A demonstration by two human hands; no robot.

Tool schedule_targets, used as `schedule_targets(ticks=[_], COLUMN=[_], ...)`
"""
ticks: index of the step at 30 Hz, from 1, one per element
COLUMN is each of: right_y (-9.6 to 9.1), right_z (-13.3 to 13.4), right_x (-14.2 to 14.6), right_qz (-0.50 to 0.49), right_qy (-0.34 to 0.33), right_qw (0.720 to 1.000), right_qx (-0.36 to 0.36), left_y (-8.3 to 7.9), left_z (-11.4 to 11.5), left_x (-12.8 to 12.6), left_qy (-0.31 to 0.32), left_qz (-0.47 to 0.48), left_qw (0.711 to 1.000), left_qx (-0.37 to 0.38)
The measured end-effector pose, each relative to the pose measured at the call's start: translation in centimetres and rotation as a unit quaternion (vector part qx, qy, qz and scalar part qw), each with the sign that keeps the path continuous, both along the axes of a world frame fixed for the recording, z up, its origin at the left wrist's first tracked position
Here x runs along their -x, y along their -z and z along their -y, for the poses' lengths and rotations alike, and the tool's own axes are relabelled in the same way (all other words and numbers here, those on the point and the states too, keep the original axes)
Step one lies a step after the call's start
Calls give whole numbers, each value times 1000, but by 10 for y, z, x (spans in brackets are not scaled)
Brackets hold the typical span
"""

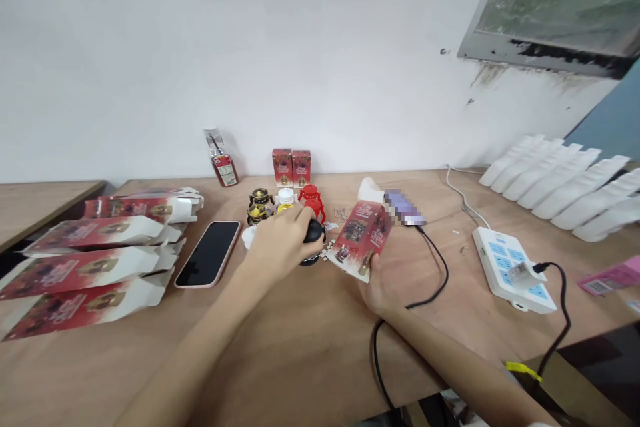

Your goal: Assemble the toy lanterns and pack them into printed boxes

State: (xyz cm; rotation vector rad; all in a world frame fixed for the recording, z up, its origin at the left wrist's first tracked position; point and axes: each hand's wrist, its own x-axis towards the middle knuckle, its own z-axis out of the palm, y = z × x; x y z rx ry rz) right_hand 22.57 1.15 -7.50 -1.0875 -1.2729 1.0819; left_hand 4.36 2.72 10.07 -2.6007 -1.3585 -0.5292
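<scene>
The open red carton (363,233) is held, tilted, above the wooden table (280,360) by the right hand (373,290) and is taken as the landmark for all places. The right forearm is extended from the lower right, across a black cable (447,273); the hand is placed at the carton's near end, with the thumb laid over the printed face and the other fingers largely hidden behind. The left forearm is extended from the lower left, and the left hand (286,235), back upward, is curled around a black rounded object (314,231) just left of the carton. The object is partly covered by the fingers; whether it is touching the table cannot be told. Small lanterns (310,195) are grouped left of the carton, beyond the left hand. Farther left, a pink-edged phone (209,255) and a row of red packages (75,267) are seen; well to the carton's right, a power strip (500,250) is laid.
</scene>
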Motion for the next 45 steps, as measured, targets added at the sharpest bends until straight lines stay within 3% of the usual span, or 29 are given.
schedule_targets(ticks=[5, 10, 15, 17, 22, 24, 30, 36, 40, 45], right_y=[-21, -35, -35, -35, -34, -34, -29, -27, -25, -22], right_z=[-3, 3, 1, 0, 1, 1, 1, 3, 0, -8], right_x=[9, -1, -7, -8, -6, -6, -5, -5, -8, -17], right_qz=[-177, -235, -278, -283, -268, -272, -339, -429, -414, -399], right_qy=[56, 8, -27, -39, -65, -83, -125, -157, -102, -61], right_qw=[982, 971, 955, 953, 958, 955, 927, 883, 899, 909], right_qx=[32, 50, 102, 106, 77, 79, 105, 107, 104, 105], left_y=[25, 25, 23, 21, 18, 21, 37, 38, 39, 39], left_z=[-22, -21, -18, -16, -8, -5, -2, -8, -8, -2], left_x=[-4, 1, 6, 6, -4, -11, -22, -20, -21, -25], left_qy=[-20, -31, -26, 2, 158, 184, 188, 214, 234, 250], left_qz=[-107, -141, -162, -154, -67, -38, -10, 0, -16, 29], left_qw=[992, 988, 986, 988, 985, 982, 977, 969, 962, 960], left_qx=[57, 57, 40, 31, 7, -17, -105, -125, -140, -122])
